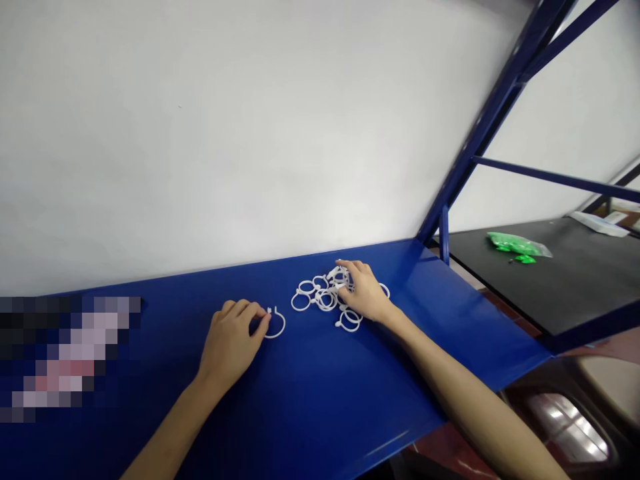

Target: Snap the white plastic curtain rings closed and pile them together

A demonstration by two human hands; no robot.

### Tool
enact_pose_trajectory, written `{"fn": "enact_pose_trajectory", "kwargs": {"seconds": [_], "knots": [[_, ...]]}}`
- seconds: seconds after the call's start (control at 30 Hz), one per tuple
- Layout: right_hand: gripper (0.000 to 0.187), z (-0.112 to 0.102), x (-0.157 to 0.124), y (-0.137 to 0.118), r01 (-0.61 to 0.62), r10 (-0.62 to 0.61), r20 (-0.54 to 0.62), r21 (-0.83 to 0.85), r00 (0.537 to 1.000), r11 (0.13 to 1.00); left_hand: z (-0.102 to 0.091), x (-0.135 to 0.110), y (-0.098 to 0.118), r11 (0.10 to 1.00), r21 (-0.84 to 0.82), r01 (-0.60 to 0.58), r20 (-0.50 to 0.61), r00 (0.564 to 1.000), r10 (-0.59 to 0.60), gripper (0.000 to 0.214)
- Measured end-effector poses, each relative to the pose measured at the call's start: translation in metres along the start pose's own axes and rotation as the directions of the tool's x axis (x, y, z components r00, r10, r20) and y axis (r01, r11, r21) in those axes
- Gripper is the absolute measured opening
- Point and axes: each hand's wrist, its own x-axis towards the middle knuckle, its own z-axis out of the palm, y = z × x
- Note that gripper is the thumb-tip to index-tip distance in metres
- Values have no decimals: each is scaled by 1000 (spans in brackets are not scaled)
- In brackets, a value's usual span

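Note:
My left hand (233,337) pinches a white plastic ring (284,327) between thumb and fingertips at its left side. The ring has a gap at the top with a small knob beside it, like an open curtain ring. To its right, several similar white rings (301,303) lie in a loose, overlapping pile on the blue tabletop (310,387). Over the right part of that pile is my right hand (365,293), with thumb and forefinger apart among the rings. Its other fingers are partly hidden, and I see no ring clearly held in it.
A white wall (225,147) rises behind the table. Blue metal frame posts (480,133) stand at the right. Beyond them, a black table (540,293) carries a clear bag of green pieces (517,243) and a white tray (597,223). A dark chair (565,420) sits lower right. A pixelated patch covers the left.

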Motion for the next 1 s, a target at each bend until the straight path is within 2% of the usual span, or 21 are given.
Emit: {"fn": "enact_pose_trajectory", "kwargs": {"seconds": [0.17,0.27,0.37,0.47,0.57,0.63,0.77,0.87,1.0], "knots": [[59,-7,-9,-19,97,-97,-110,-4,989,995,-4,0,7,999,-32,-33,-85,996,30,20],[49,-9,-19,-39,200,-186,-150,83,971,976,-6,-1,12,998,-39,-46,-157,987,40,19],[37,-6,-30,-61,267,-267,-37,256,963,929,-9,-3,21,997,-45,-66,-206,977,56,19],[37,2,-39,-75,205,-266,94,416,959,886,-10,-6,33,994,-54,-96,-229,970,81,18],[28,10,-43,-79,138,-225,127,484,966,864,-9,-9,43,989,-101,-112,-239,967,86,16],[22,13,-43,-77,128,-207,108,493,972,861,-8,-10,47,975,-195,-104,-218,974,60,16],[19,13,-44,-75,200,-257,42,515,965,834,-6,-13,47,922,-385,-37,-139,990,-18,20],[20,11,-46,-76,268,-326,21,521,945,810,-4,-16,45,915,-404,-22,-140,989,-38,23],[22,11,-49,-77,305,-357,9,500,934,810,-6,-19,46,915,-394,-85,-162,987,22,23]]}}
